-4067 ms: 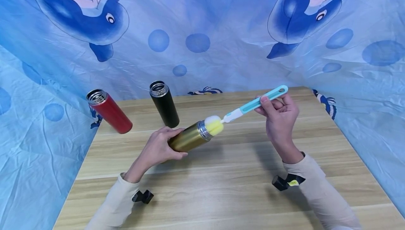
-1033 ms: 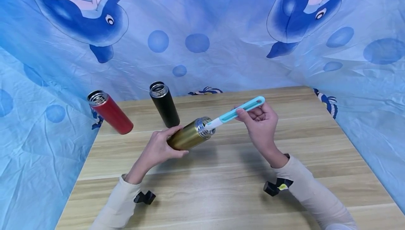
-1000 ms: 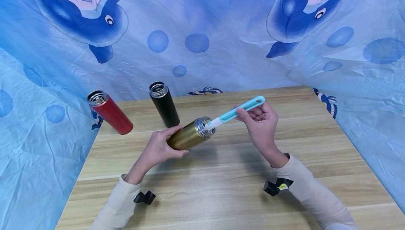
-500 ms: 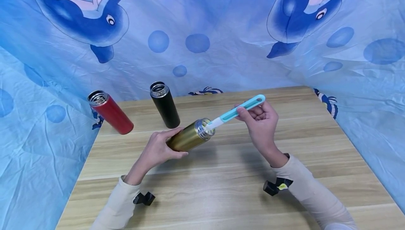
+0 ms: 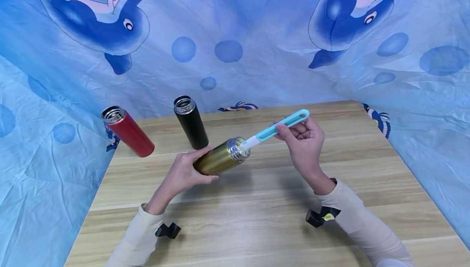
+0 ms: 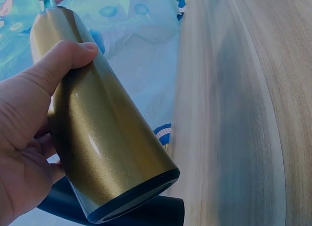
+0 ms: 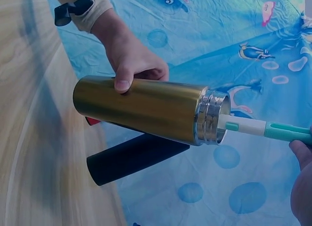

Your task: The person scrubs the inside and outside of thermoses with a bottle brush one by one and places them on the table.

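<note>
My left hand [image 5: 186, 171] grips a gold vacuum flask [image 5: 218, 159] round its body, tilted with its open mouth up and to the right. In the left wrist view the thumb lies across the gold side of the flask [image 6: 105, 133], with the dark base toward the camera. My right hand [image 5: 302, 140] pinches the turquoise handle of a bottle brush [image 5: 280, 128]. The brush's white neck enters the flask mouth, and its sponge head is mostly hidden inside. In the right wrist view the brush [image 7: 263, 128] lines up with the threaded steel neck of the flask.
A black flask [image 5: 192, 124] stands uncapped on the wooden table [image 5: 242, 226], just behind the left hand. Farther left is a red flask [image 5: 130, 132], also uncapped. A blue dolphin-print sheet [image 5: 235, 79] hangs behind the table and along both sides.
Since the oldest frame the right hand has moved left and down, taking the yellow-and-white sponge head into the gold flask. Over the last second both hands have hardly shifted.
</note>
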Demonstrator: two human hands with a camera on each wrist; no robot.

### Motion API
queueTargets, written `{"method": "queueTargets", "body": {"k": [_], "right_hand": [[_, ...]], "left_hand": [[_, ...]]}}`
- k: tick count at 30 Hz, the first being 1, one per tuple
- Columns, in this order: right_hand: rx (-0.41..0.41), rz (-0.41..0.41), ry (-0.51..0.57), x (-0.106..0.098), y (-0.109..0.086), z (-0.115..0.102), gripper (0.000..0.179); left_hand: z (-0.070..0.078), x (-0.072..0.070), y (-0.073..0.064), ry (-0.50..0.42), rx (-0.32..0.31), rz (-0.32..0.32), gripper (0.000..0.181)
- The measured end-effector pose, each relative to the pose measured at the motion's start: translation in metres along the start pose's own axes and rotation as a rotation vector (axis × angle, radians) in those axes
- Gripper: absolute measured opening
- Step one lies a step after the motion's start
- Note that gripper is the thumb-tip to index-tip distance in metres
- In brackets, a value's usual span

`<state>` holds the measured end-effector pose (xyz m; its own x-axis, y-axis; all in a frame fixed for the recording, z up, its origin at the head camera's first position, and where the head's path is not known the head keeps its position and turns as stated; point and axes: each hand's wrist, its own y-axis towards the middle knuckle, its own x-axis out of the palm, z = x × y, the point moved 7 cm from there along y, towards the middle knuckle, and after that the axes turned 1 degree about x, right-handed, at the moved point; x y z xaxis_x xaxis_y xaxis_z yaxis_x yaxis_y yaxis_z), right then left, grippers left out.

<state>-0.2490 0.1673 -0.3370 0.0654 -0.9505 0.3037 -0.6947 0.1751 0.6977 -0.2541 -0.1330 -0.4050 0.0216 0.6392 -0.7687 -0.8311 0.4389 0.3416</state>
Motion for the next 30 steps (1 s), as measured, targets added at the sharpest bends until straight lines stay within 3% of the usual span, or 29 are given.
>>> {"method": "queueTargets", "body": {"k": [8,16,23,30], "right_hand": [[0.019,-0.016,-0.014,0.002,-0.005,0.005,0.017],[0.040,-0.008,-0.036,0.006,-0.011,0.011,0.017],[0.059,0.004,-0.059,0.010,-0.014,0.015,0.017],[0.078,-0.105,-0.052,0.017,-0.017,0.018,0.018]], "left_hand": [[0.002,0.000,-0.001,0.012,0.010,0.009,0.074],[0.003,-0.001,0.000,0.035,0.035,0.075,0.076],[0.005,-0.002,-0.002,0.043,0.053,0.087,0.076],[0.005,0.000,-0.001,0.032,0.061,0.065,0.076]]}}
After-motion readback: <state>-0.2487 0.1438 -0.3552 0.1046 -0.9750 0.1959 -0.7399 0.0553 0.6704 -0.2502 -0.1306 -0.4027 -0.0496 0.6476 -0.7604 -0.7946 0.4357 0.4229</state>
